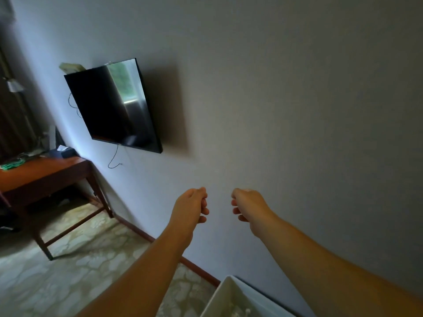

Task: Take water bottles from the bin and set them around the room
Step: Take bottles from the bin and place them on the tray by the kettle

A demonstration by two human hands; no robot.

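Note:
Both my arms reach forward toward a bare wall. My left hand (191, 205) is loosely curled and holds nothing. My right hand (248, 205) is curled the same way, also with nothing in it. The two hands are a short gap apart. A white bin (225, 294) sits at the bottom edge, below and between my forearms, against the wall. Pale shapes lie inside it, but they are too blurred to tell as bottles. No water bottle is clearly visible.
A black television (112, 106) hangs on the wall at left with a cable dangling below it. A wooden desk (45, 177) stands in the left corner with a tissue box (64, 152) and green cord on it. The floor has a pale patterned tile (68, 282).

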